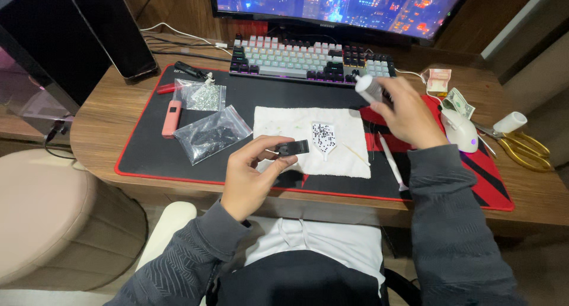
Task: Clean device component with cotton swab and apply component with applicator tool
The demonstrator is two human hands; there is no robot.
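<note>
My left hand (252, 175) holds a small black rectangular piece (292, 147) between thumb and fingers, just above the near edge of a white cloth (284, 128). My right hand (409, 113) grips a small white bottle (370, 88), tilted, over the cloth's far right corner. On the cloth lies a small white shield-shaped tray (323, 138) dotted with tiny dark beads, and a thin wooden stick (355, 153) lies to its right.
A black desk mat with red edge (148, 146) carries two clear bags of small beads (210, 134), (203, 96), a pink stick-shaped device (171, 117) and a white pen tool (392, 162). Keyboard (308, 60), white mouse (461, 130), gold scissors (524, 149), banknotes (459, 101), propped phone (115, 30).
</note>
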